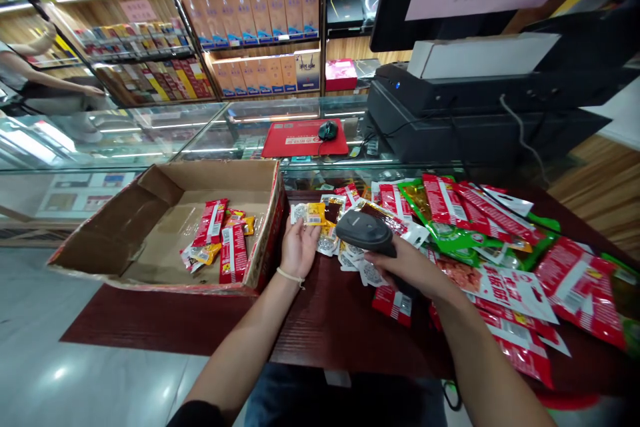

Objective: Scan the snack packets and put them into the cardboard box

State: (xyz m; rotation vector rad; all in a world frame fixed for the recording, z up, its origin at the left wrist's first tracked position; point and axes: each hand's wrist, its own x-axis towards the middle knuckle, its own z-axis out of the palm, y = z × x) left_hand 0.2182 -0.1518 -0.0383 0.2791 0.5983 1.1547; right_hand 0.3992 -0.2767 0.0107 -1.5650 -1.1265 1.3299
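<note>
My left hand (299, 248) holds a small yellow-and-white snack packet (309, 214), its barcode facing up, just right of the cardboard box. My right hand (400, 263) is wrapped round the handle of a black barcode scanner (365, 230), its head pointing left toward that packet. Under and beside the scanner lie several small white and yellow packets (327, 240). In the open cardboard box (165, 220) to the left rest a few red packets (234, 253) and small yellow ones. A spread of red and green snack bags (445, 200) covers the table's right side.
Behind the table, a glass counter (205, 130) carries a red mouse pad (280, 140) with a black mouse (328, 131). A black monitor and register unit (425, 120) stands at the back right. Stocked shelves line the wall; another person (50, 80) is at the far left.
</note>
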